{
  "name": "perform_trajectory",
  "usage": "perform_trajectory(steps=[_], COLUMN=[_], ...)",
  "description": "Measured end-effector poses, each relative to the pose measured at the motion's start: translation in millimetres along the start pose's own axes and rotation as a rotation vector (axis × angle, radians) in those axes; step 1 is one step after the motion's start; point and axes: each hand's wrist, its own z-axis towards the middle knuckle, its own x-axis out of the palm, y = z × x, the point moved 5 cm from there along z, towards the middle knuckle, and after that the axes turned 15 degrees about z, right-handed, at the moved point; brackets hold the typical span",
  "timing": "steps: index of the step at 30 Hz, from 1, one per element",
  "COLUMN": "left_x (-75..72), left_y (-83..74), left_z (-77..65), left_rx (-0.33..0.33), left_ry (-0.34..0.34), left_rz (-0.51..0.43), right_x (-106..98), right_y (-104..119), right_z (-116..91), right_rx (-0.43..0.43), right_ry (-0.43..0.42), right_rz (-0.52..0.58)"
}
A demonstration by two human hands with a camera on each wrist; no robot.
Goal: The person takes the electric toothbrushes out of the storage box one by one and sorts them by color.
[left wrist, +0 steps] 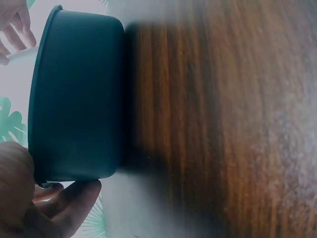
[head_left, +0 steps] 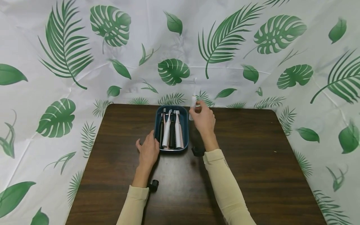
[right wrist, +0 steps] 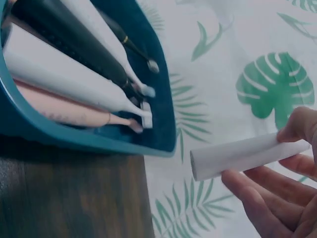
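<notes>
A dark blue bin [head_left: 186,129] holds several electric toothbrushes, among them a white toothbrush [head_left: 166,131], a black toothbrush [head_left: 172,134] and a pink toothbrush [right wrist: 74,108]. Just right of the bin, my right hand [head_left: 204,120] pinches another white electric toothbrush [right wrist: 233,154] between thumb and fingers. It is held upright in the head view, its brush head pointing up. My left hand [head_left: 148,151] rests against the bin's left side, its fingers touching the wall near a corner. The left wrist view shows the bin's outer wall [left wrist: 74,94] beside those fingers.
The bin stands near the back edge of a dark wooden table [head_left: 247,162]. Behind it hangs a white cloth [head_left: 140,84] printed with green leaves. A black wrist device [head_left: 153,185] shows by the left wrist and another black device [head_left: 198,151] by the right.
</notes>
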Motion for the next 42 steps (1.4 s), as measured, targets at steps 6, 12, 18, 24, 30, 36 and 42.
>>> perform_trajectory(steps=[6, 12, 18, 24, 30, 36, 42], left_x=[0.0, 0.1, 2.5, 5.1, 5.9, 10.2, 13.7], left_y=[2.9, 2.5, 5.2, 7.1, 5.4, 8.7, 13.2], left_z=[1.8, 1.9, 1.7, 4.5, 4.0, 3.4, 2.4], left_rx=[-0.033, -0.048, -0.064, -0.08, -0.099, -0.132, -0.171], left_ry=[0.087, 0.083, 0.094, 0.078, 0.058, 0.068, 0.155], left_rz=[0.007, -0.026, -0.043, -0.056, -0.114, -0.171, -0.219], right_x=[-6, -8, -4, 2, 6, 10, 12], right_y=[-12, -30, -50, -64, -79, -87, -95], right_z=[11, 20, 25, 31, 34, 34, 33], right_rx=[0.019, 0.039, 0.088, 0.092, 0.1, 0.114, 0.147], right_ry=[-0.038, -0.042, -0.024, -0.034, -0.063, -0.043, -0.052], right_rz=[0.071, 0.107, 0.118, 0.186, 0.239, 0.263, 0.258])
